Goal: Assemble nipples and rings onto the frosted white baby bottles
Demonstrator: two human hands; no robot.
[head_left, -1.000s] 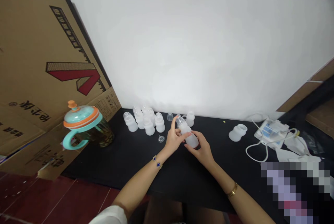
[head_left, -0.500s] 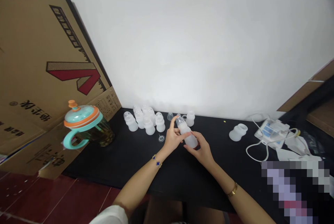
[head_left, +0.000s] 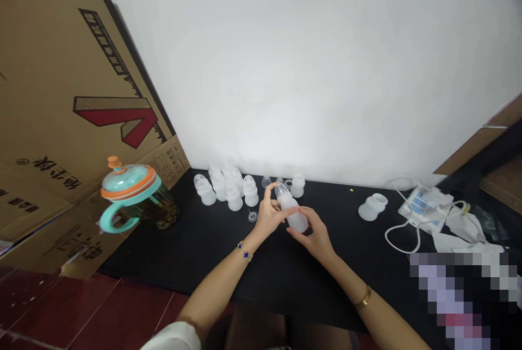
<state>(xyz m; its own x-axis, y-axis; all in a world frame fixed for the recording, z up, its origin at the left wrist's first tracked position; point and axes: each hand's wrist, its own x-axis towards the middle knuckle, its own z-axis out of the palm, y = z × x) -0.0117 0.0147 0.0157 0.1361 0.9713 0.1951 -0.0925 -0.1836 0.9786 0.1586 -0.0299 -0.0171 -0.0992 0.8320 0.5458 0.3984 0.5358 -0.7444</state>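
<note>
A frosted white bottle with a clear cap is held tilted between both hands, its cap end pointing up and to the left. My left hand is closed round the cap and neck, with a finger near the cap's tip. My right hand grips the lower body from the right. Several capped bottles stand in a group left of the hands. A small clear disc-shaped part lies beside my left hand. Behind the held bottle stands an uncapped bottle, near small clear caps.
At the left, a teal and orange lidded jug stands by a large cardboard box. Another open bottle leans on the black table at the right, near a white device with cables. A white wall rises behind.
</note>
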